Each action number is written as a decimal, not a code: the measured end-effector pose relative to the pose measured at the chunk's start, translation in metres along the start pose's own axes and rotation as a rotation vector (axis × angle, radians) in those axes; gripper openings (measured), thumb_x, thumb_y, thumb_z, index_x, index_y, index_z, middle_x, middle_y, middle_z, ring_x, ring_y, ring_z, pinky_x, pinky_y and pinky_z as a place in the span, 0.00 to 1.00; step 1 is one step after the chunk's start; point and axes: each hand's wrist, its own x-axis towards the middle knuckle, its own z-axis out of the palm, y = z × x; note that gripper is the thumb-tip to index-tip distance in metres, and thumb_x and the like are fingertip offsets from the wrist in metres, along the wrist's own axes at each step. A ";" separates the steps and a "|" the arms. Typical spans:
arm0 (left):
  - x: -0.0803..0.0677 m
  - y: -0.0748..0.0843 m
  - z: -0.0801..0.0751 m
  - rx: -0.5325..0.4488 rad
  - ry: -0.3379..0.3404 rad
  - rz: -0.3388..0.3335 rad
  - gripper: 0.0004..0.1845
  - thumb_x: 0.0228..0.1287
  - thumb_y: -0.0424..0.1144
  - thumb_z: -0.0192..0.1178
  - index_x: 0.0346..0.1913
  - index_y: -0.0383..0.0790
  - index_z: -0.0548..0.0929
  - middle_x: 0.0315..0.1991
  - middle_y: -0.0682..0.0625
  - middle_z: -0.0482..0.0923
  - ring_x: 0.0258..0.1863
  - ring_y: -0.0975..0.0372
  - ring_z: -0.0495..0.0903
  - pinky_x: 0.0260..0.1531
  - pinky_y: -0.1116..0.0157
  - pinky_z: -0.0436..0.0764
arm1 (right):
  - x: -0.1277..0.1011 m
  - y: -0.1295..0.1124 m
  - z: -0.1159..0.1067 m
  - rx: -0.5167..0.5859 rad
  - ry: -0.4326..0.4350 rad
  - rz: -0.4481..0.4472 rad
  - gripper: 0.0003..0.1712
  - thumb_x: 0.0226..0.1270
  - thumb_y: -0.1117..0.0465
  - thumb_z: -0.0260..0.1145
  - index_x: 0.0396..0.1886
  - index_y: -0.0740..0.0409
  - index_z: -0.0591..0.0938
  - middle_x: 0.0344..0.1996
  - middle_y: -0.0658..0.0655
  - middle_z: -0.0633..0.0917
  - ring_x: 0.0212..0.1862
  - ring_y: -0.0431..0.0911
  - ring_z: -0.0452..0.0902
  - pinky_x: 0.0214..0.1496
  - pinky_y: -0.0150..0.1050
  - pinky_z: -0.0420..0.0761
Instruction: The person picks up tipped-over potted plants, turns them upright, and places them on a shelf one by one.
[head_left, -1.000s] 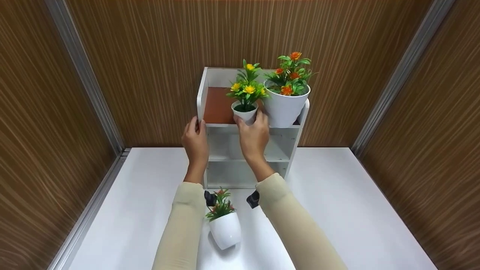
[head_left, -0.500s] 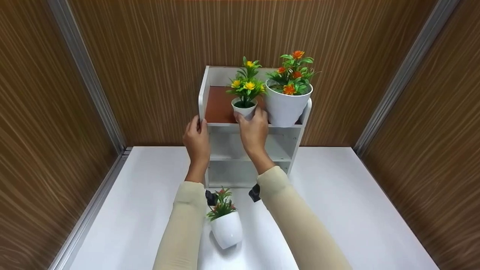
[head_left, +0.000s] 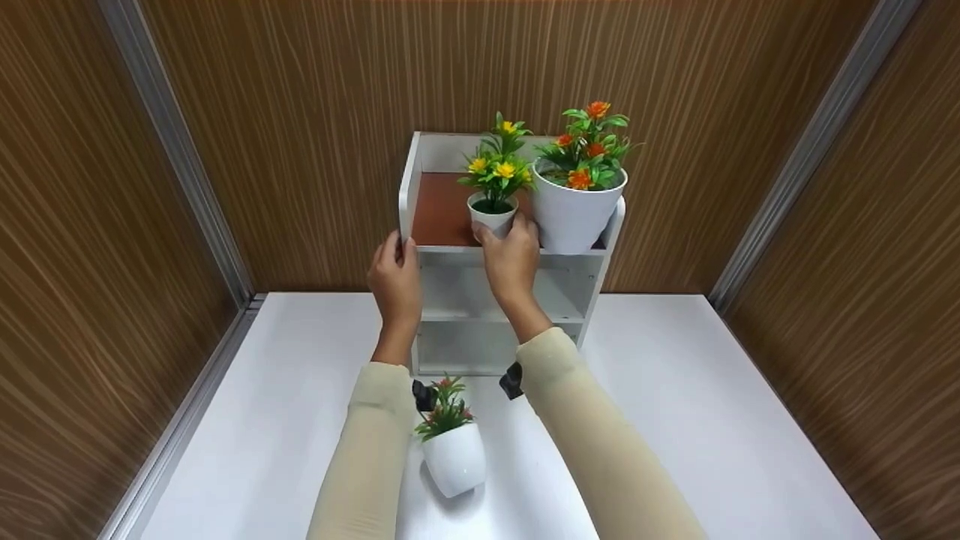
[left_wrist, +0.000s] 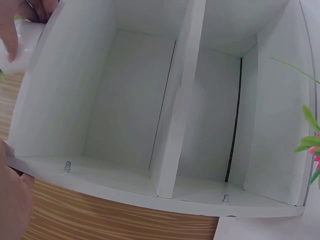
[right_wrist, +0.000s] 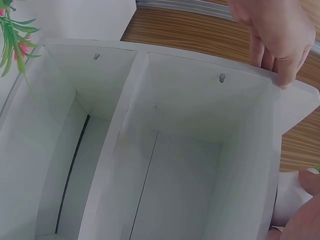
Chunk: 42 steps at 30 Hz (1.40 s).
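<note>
I am gripping the small white pot of yellow flowers [head_left: 493,215] with my right hand [head_left: 512,264], my fingers curling round its lower body from the front while it is sitting on the brown top board of the white shelf unit [head_left: 437,289]; the pot is standing upright, just left of the large white pot of orange flowers [head_left: 576,212], and the two are nearly touching, though I cannot tell whether they actually meet; my left hand [head_left: 394,279] is holding the shelf unit at its front left corner, thumb and fingers wrapping the top of the left side panel; both of my cream sleeves [head_left: 367,457] are reaching forward over the white table [head_left: 675,420]; between my forearms a third white pot with pink-tipped greenery [head_left: 452,457] is standing on the table, apart from both hands; the left wrist view is showing the unit's two white compartments [left_wrist: 130,115] lying open and bare, with a divider between them; the right wrist view is showing the same compartments from the other side, my left hand's fingers hooking over the panel edge; brown wood-grain walls [head_left: 112,187] are closing in the table on three sides.
</note>
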 end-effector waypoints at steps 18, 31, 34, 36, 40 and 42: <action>-0.001 0.001 0.001 -0.024 0.020 -0.006 0.18 0.75 0.40 0.59 0.59 0.33 0.82 0.50 0.39 0.84 0.51 0.54 0.85 0.51 0.60 0.85 | -0.024 0.009 -0.009 0.063 0.034 -0.095 0.43 0.63 0.49 0.75 0.70 0.67 0.71 0.63 0.65 0.76 0.65 0.54 0.73 0.73 0.46 0.71; -0.001 0.000 -0.001 -0.049 -0.004 -0.016 0.18 0.75 0.42 0.58 0.60 0.35 0.81 0.51 0.41 0.84 0.53 0.56 0.84 0.52 0.61 0.85 | -0.076 0.026 -0.028 0.249 -0.029 -0.171 0.42 0.62 0.53 0.76 0.70 0.68 0.70 0.60 0.64 0.77 0.67 0.54 0.74 0.71 0.43 0.73; -0.001 0.000 -0.001 -0.046 -0.009 -0.015 0.18 0.75 0.41 0.58 0.61 0.35 0.81 0.50 0.41 0.84 0.52 0.56 0.85 0.51 0.60 0.85 | -0.094 0.037 -0.031 0.276 -0.055 -0.144 0.42 0.62 0.53 0.76 0.70 0.67 0.71 0.60 0.63 0.78 0.66 0.55 0.74 0.70 0.44 0.74; -0.001 0.001 -0.002 -0.042 -0.009 -0.016 0.18 0.75 0.41 0.58 0.61 0.35 0.81 0.50 0.41 0.84 0.52 0.56 0.85 0.51 0.60 0.85 | -0.107 0.046 -0.031 0.287 -0.081 -0.114 0.41 0.62 0.52 0.76 0.70 0.67 0.72 0.59 0.63 0.79 0.65 0.55 0.75 0.70 0.44 0.74; -0.001 0.002 -0.002 -0.033 -0.010 -0.012 0.19 0.75 0.42 0.58 0.61 0.34 0.81 0.50 0.40 0.84 0.51 0.55 0.85 0.51 0.60 0.86 | -0.133 0.068 -0.028 0.299 -0.147 -0.050 0.43 0.61 0.52 0.76 0.70 0.67 0.71 0.60 0.63 0.78 0.66 0.56 0.74 0.71 0.44 0.73; -0.001 0.001 -0.002 -0.024 -0.009 -0.009 0.19 0.75 0.42 0.58 0.61 0.34 0.81 0.50 0.40 0.84 0.51 0.55 0.85 0.51 0.60 0.86 | -0.145 0.079 -0.026 0.289 -0.179 -0.027 0.43 0.61 0.52 0.76 0.70 0.67 0.71 0.59 0.63 0.78 0.66 0.56 0.74 0.71 0.45 0.73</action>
